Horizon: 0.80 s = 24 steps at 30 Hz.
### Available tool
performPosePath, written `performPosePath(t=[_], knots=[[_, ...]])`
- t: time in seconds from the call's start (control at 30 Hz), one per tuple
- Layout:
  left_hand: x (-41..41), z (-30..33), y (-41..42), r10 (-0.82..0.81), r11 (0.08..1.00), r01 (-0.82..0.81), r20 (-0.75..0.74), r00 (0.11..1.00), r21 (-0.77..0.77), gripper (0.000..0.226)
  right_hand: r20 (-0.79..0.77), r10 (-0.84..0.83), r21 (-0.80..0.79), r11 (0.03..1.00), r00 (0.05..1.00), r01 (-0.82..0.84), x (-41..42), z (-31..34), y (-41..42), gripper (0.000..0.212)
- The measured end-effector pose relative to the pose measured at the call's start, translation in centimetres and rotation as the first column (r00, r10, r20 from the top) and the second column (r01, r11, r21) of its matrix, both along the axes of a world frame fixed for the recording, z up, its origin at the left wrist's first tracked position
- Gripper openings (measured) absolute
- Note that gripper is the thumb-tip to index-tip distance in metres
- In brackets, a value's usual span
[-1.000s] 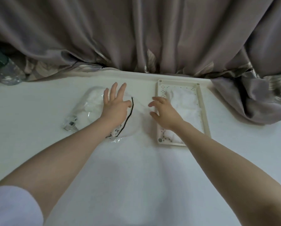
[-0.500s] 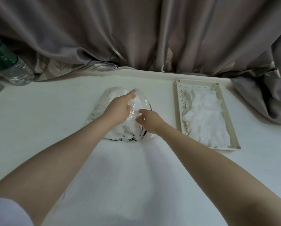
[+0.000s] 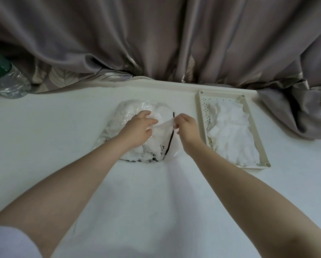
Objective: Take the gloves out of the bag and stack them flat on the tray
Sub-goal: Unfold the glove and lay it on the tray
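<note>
From the head cam, the bag [image 3: 137,131] sits mid-bench [image 3: 53,146], still stuffed with gloves [image 3: 152,144], while the tray [image 3: 259,144] just to its right already has a pile of white gloves [image 3: 232,135] lying in it. The left hand [image 3: 137,130] has its fingers curled on the plastic and the right hand [image 3: 186,128] pinches the flap at the mouth. I'd pin the bag down with the left, pull the opening wide, then slide one glove out flat instead of yanking a clump.
</note>
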<state>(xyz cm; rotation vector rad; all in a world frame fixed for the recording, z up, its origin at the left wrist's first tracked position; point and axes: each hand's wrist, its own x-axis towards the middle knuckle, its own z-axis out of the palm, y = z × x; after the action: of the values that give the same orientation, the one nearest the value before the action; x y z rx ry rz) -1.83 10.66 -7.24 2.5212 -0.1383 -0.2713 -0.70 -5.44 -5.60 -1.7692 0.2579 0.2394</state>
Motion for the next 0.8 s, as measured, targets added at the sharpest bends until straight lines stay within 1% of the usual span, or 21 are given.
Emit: performPosePath(t=[0.07,0.1,0.17,0.2,0.27,0.3,0.33,0.4,0.47,0.5,0.53,0.57,0.63,0.67,0.7,0.73,0.77,0.8], knots=[[-0.1,-0.1,-0.4,0.004,0.997,-0.003,-0.014,1.000,0.075,0.041,-0.069,-0.106,0.156,0.981,0.992,0.115,0.2,0.9,-1.0,0.020],[-0.1,-0.1,-0.6,0.001,0.993,0.001,-0.022,1.000,0.117,0.041,-0.107,-0.149,0.257,0.951,0.983,0.172,0.2,1.4,-1.6,0.024],[-0.2,0.1,-1.0,-0.016,0.977,0.027,-0.056,0.998,0.212,0.042,-0.176,-0.217,0.478,0.834,0.960,0.276,0.3,2.4,-2.5,0.027],[-0.3,0.3,-1.3,-0.021,0.965,0.042,-0.083,0.996,0.261,0.043,-0.213,-0.236,0.560,0.766,0.948,0.316,0.3,3.0,-3.0,0.027],[-0.6,0.7,-1.8,0.004,0.946,0.037,-0.128,0.992,0.321,0.044,-0.261,-0.235,0.675,0.649,0.936,0.351,0.3,3.9,-4.1,0.028],[-0.7,1.0,-2.3,0.035,0.946,0.007,-0.124,0.992,0.325,0.044,-0.271,-0.220,0.723,0.596,0.937,0.349,0.4,4.2,-4.6,0.029],[-1.0,1.4,-2.8,0.067,0.951,-0.037,-0.087,0.994,0.307,0.044,-0.275,-0.200,0.767,0.544,0.940,0.340,0.4,4.5,-5.1,0.029],[-1.7,2.1,-4.4,0.088,0.975,-0.100,0.070,0.994,0.200,0.045,-0.267,-0.155,0.821,0.481,0.951,0.309,0.2,4.9,-5.9,0.026],[-2.2,3.2,-6.1,0.076,0.996,-0.085,0.228,0.971,0.028,0.046,-0.243,-0.109,0.848,0.458,0.964,0.265,-0.1,5.2,-6.7,0.018],[-2.3,3.7,-6.9,0.088,0.995,-0.073,0.261,0.961,-0.069,0.045,-0.232,-0.083,0.864,0.439,0.969,0.245,-0.4,5.3,-7.1,0.014],[-2.4,4.3,-7.7,0.106,0.983,-0.064,0.248,0.963,-0.172,0.043,-0.229,-0.055,0.878,0.420,0.972,0.231,-0.6,5.5,-7.5,0.013],[-2.5,4.6,-8.3,0.112,0.961,-0.057,0.192,0.975,-0.271,0.044,-0.231,-0.021,0.889,0.401,0.973,0.220,-0.8,5.6,-7.8,0.014],[-2.6,5.3,-9.9,0.071,0.894,-0.071,-0.016,0.997,-0.442,0.063,-0.234,0.040,0.900,0.386,0.971,0.201,-1.2,6.1,-9.1,0.019],[-2.7,5.5,-10.6,0.054,0.851,-0.107,-0.116,0.992,-0.514,0.073,-0.233,0.061,0.897,0.398,0.971,0.190,-1.4,6.2,-9.7,0.023],[-2.7,5.5,-11.3,0.050,0.810,-0.147,-0.182,0.982,-0.568,0.079,-0.229,0.081,0.898,0.402,0.970,0.178,-1.5,6.3,-10.4,0.026],[-2.7,5.5,-11.9,0.050,0.767,-0.175,-0.214,0.975,-0.617,0.076,-0.224,0.093,0.903,0.394,0.970,0.170,-1.7,6.4,-11.2,0.028],[-2.6,5.4,-12.4,0.038,0.722,-0.189,-0.234,0.972,-0.665,0.064,-0.218,0.100,0.910,0.382,0.971,0.165,-1.7,6.5,-12.0,0.028],[-2.7,5.5,-13.4,0.009,0.680,-0.189,-0.249,0.969,-0.709,0.045,-0.215,0.096,0.911,0.379,0.972,0.164,-1.9,6.7,-13.1,0.028]])
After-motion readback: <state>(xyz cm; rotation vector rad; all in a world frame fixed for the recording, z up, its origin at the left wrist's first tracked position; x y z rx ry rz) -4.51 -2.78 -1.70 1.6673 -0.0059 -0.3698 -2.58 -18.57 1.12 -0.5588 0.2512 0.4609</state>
